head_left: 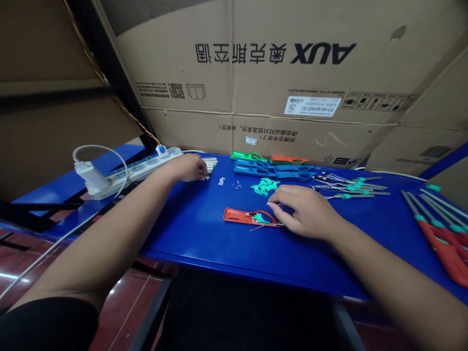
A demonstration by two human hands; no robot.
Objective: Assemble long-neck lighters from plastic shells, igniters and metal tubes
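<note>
On the blue table lies an orange-red lighter half-shell (236, 215), with a teal trigger piece (258, 218) and thin wires in it. My right hand (305, 210) is over its right end, thumb and forefinger bent close together; what lies between them is too small to name. At the back left, my left hand (188, 168) reaches to a row of small metallic cylinders (211, 162). Its fingers are curled together, and their grip is partly hidden. Between the hands are small pale pieces (221, 181), tiny pins (237, 185) and a heap of teal plastic parts (263, 186).
Stacked blue shells (256, 169), a green shell (248, 156) and an orange shell (288, 159) line the back. Wired metal tubes (365, 192) lie right; red lighters (442, 243) lie at the far right. A power strip (139, 169) stands left, before a tall cardboard sheet (204, 92).
</note>
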